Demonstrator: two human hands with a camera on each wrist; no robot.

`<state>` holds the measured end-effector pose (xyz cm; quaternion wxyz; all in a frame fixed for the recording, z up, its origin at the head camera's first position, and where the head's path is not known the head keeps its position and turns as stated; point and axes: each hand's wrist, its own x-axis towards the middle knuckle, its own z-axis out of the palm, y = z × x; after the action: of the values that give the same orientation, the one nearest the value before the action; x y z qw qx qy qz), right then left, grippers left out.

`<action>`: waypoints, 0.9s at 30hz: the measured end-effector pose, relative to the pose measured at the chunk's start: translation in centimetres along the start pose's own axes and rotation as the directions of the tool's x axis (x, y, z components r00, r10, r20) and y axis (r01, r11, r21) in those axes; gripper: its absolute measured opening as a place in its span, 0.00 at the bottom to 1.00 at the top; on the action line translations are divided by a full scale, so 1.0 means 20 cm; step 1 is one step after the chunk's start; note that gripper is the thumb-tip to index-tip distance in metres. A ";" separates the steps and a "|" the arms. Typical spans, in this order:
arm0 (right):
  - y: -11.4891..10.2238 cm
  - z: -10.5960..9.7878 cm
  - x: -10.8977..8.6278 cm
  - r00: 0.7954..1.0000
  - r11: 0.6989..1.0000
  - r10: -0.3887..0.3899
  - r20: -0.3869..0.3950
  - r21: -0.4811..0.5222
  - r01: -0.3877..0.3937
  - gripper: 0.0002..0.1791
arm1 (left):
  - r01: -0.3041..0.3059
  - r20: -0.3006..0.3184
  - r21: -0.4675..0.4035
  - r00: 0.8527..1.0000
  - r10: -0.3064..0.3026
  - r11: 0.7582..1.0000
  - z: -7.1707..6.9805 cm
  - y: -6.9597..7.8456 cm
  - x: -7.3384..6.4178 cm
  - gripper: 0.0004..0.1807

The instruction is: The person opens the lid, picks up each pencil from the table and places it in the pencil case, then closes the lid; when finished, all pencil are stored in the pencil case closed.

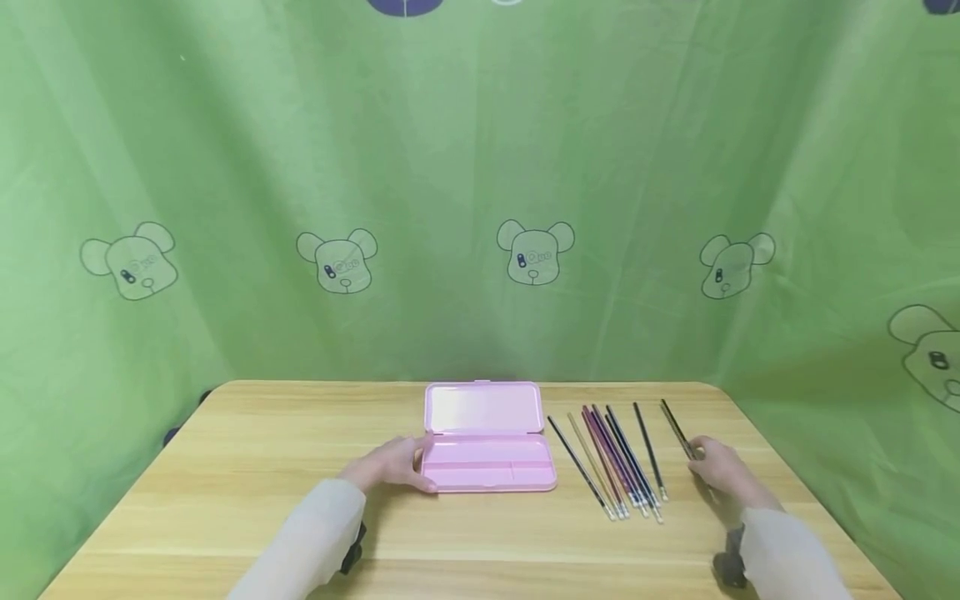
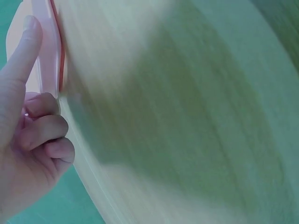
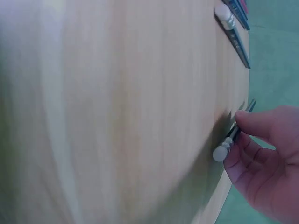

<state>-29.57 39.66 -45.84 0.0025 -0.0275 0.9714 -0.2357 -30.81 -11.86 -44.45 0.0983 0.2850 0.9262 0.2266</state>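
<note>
Pencil (image 1: 678, 428), the dark slim one at the far right of the set, lies near the right edge of the wooden table (image 1: 262, 508), slanting away from me. A broad stretch of wood reaches from the pink pencil case (image 1: 487, 479) to the left edge, and another strip runs along the near side; the far edge sits close to the green curtain (image 1: 435, 167).

The case lies open at the far middle, its lid (image 1: 483, 408) tipped back on the far side. Pink bottom shows inside, split by a long ridge and 1 short divider toward the right. Just right of it, loose pencils (image 1: 616, 455) fan across the wood, white erasers toward the near side; 1 dark pencil (image 1: 650, 450) lies a little apart on their right.

My view of the left hand (image 1: 393, 462) shows thumb and curled fingers gripping the case's left end. The right hand (image 1: 723, 468) pinches the rightmost pencil between thumb and fingers, close to its white eraser (image 3: 221, 154).
</note>
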 end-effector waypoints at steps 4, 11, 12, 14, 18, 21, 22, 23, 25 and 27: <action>-0.08 0.00 -0.01 0.999 0.998 -0.031 -0.016 0.056 0.032 0.23 | 0.011 0.004 -0.021 1.000 -0.011 1.000 -0.01 0.00 -0.01 0.52; -0.25 0.04 0.02 0.988 0.980 -0.131 -0.080 0.142 0.141 0.22 | 0.018 0.014 -0.068 1.000 -0.017 0.998 0.00 -0.01 0.00 0.52; -0.28 0.04 0.02 0.986 0.975 -0.142 -0.087 0.159 0.154 0.22 | 0.020 0.018 -0.080 1.000 -0.019 0.997 0.00 -0.01 0.00 0.52; -0.33 0.06 0.03 0.980 0.968 -0.170 -0.102 0.171 0.186 0.21 | 0.023 0.025 -0.101 0.999 -0.021 0.995 0.01 -0.01 0.00 0.51; -0.42 0.10 0.05 0.968 0.948 -0.227 -0.105 0.202 0.244 0.21 | 0.037 0.031 -0.117 0.999 -0.034 0.992 0.02 -0.01 0.01 0.50; -0.49 0.13 0.08 0.952 0.930 -0.288 -0.102 0.206 0.303 0.20 | 0.060 0.028 -0.126 0.998 -0.057 0.990 0.03 -0.01 0.01 0.51; -0.51 0.14 0.08 0.946 0.925 -0.306 -0.102 0.204 0.321 0.20 | 0.068 0.027 -0.130 0.998 -0.065 0.989 0.03 -0.01 0.01 0.52; -0.54 0.15 0.09 0.939 0.918 -0.329 -0.100 0.199 0.343 0.19 | 0.073 0.026 -0.133 0.997 -0.070 0.988 0.03 -0.01 0.01 0.52; -0.57 0.17 0.10 0.925 0.907 -0.370 -0.092 0.179 0.381 0.18 | 0.081 0.024 -0.137 0.997 -0.078 0.987 0.03 -0.01 0.01 0.52; -0.61 0.19 0.12 0.912 0.897 -0.403 -0.073 0.165 0.410 0.17 | 0.088 0.024 -0.140 0.996 -0.085 0.986 0.03 -0.01 0.01 0.52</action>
<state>-31.19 26.90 -43.68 -0.0625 -0.2250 0.9194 -0.3166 -30.86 -11.76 -45.01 0.1362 0.2388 0.9183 0.2847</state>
